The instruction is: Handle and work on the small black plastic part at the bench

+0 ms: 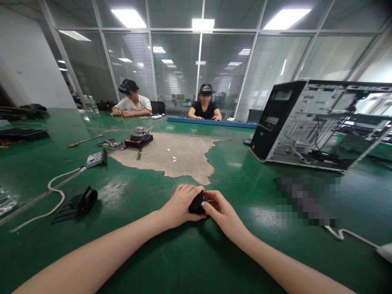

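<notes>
My left hand [181, 205] is wrapped round a small black part [196, 204], its fingers over the top and far side. Against the right face of that part, my right hand [221, 208] closes with its thumb and fingers. A thin pale strip shows between the right fingers; I cannot make out what it is. The part is held low over the green table [171, 261], and most of its shape is hidden by my hands. To the left lies a black plastic piece [80, 202] with a round ring and long prongs.
An opened computer case [284, 122] stands at right, near a blurred dark strip [303, 200] with a white cable. A fan cooler [139, 136], green memory stick [139, 154] and white scraps rest around a beige worn patch [190, 153]. Two people sit across the table.
</notes>
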`<act>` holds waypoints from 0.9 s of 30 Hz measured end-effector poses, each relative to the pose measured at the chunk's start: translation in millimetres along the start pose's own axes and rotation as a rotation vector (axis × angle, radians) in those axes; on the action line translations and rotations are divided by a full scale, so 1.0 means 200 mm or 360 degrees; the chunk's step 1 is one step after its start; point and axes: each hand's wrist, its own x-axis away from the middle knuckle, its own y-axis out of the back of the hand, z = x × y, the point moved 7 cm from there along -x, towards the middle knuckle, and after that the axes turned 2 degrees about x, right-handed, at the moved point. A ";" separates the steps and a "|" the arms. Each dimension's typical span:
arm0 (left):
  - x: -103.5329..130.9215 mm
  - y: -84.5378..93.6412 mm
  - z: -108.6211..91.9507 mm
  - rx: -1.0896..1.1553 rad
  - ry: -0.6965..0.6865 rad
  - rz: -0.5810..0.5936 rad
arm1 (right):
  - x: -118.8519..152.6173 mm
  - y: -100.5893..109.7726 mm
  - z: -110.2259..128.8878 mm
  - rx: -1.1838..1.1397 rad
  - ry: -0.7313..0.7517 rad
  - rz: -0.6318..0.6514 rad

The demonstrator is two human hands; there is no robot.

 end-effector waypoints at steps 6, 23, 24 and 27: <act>0.00 0.01 0.00 0.0009 -0.0009 0.0014 | 0.03 0.01 0.07 0.0301 0.0216 -0.0099; 0.00 0.00 0.00 0.0009 0.0002 0.0003 | 0.03 0.02 0.08 0.0331 0.0264 -0.0121; 0.00 0.00 0.00 0.0012 -0.0002 -0.0003 | 0.04 0.02 0.09 0.0340 0.0289 -0.0135; 0.00 0.01 0.00 0.0015 -0.0012 -0.0005 | 0.02 0.02 0.07 0.0242 0.0242 -0.0113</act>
